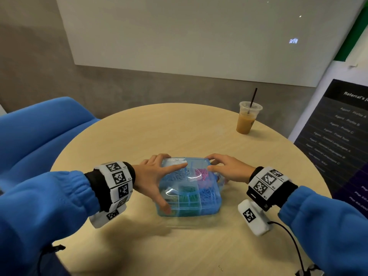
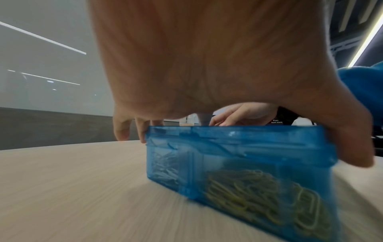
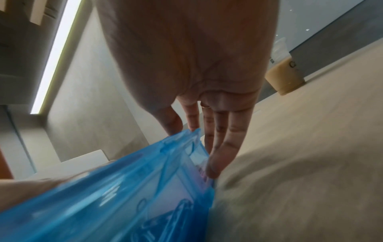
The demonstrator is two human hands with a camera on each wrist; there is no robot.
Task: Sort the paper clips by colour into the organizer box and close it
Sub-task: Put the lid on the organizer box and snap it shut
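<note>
A blue see-through organizer box (image 1: 189, 196) sits on the round table with its lid down. Through the lid I see pink clips (image 1: 201, 173), green clips (image 1: 188, 194), blue clips (image 1: 208, 195) and silver clips (image 1: 179, 174) in separate compartments. Yellow clips (image 2: 248, 188) show through the box (image 2: 238, 147) wall. My left hand (image 1: 153, 174) spans the left side: thumb down the near corner, index finger flat on the lid, other fingers hooked over the far edge. My right hand (image 1: 227, 168) touches the far right corner, its fingers (image 3: 223, 144) straight along the box (image 3: 124, 196) side.
An iced coffee cup (image 1: 248, 118) with a straw stands at the table's (image 1: 179, 128) far right edge. A blue chair (image 1: 39, 132) is at the left and a dark poster (image 1: 338, 136) at the right. A cable (image 1: 292, 242) trails from my right wrist.
</note>
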